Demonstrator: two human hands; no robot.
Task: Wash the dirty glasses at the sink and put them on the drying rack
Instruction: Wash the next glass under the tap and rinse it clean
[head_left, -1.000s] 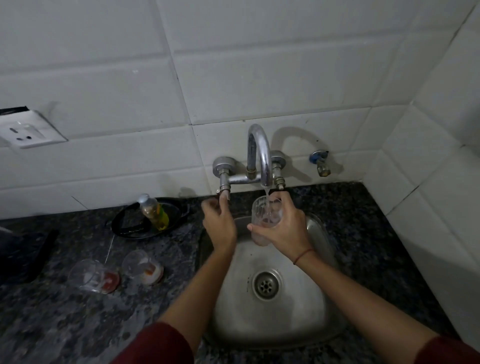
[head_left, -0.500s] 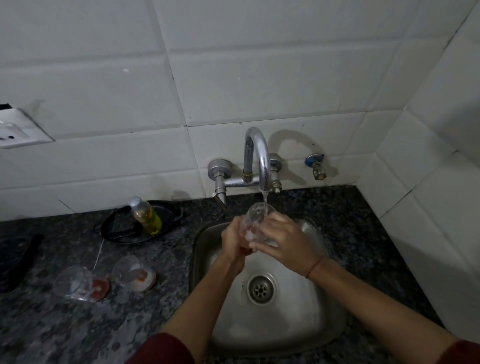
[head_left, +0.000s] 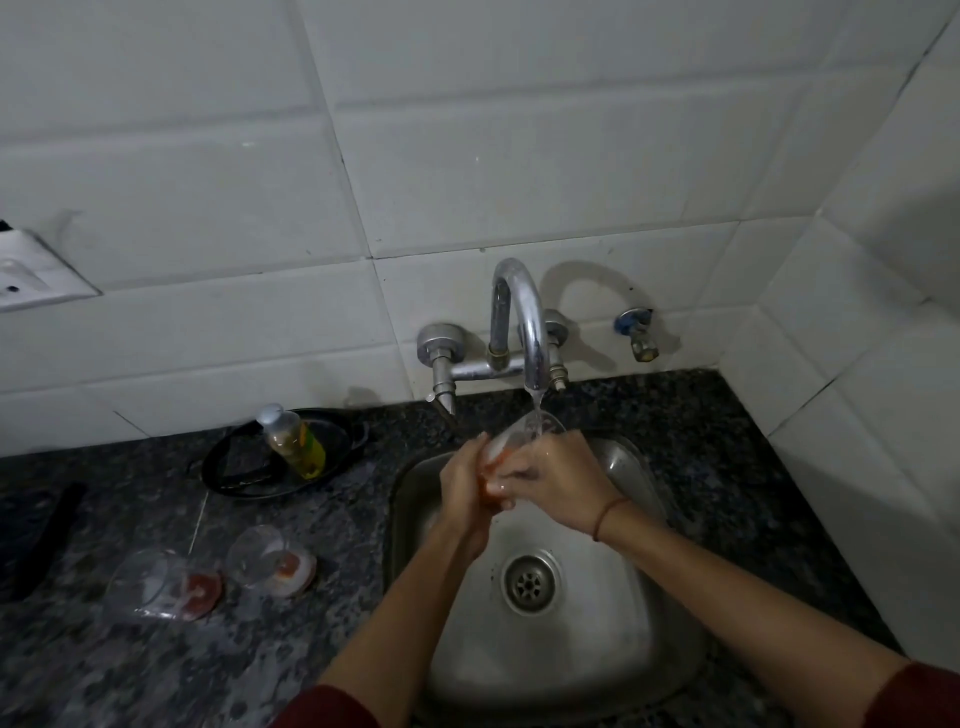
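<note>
White wall tiles (head_left: 467, 156) back a dark speckled stone bench (head_left: 311, 519) into which a steel sink (head_left: 623, 649) is set. Over the basin, both hands close around one clear glass (head_left: 524, 434), held tilted with its mouth up beneath the spout. The left hand (head_left: 462, 483) wraps the lower part of the glass from the left, fingers curled about it. The right hand (head_left: 558, 478) grips from the right, its fingers (head_left: 501, 486) bent across the front of the glass and meeting those of the left. Reddish residue shows through the glass between the two hands. A thin band (head_left: 605, 514) circles the right wrist, and dark red sleeves (head_left: 332, 709) show at the lower edge of the view. A stream of water (head_left: 536, 410) falls from the curved chrome tap (head_left: 519, 322) into the open mouth of the glass. The drain (head_left: 530, 582) lies in the sink floor below the hands. Two further dirty glasses lie on their sides on the bench left of the sink, each with red residue at its base: the nearer glass (head_left: 270, 564) just beside the farther glass (head_left: 161, 584). Behind them a soap bottle (head_left: 293, 441) with yellow liquid stands tilted in a black pan (head_left: 234, 467) by the wall. A small blue-handled valve (head_left: 636, 332) projects from the tiles right of the tap, and a white socket plate (head_left: 31, 275) sits at the far left.
</note>
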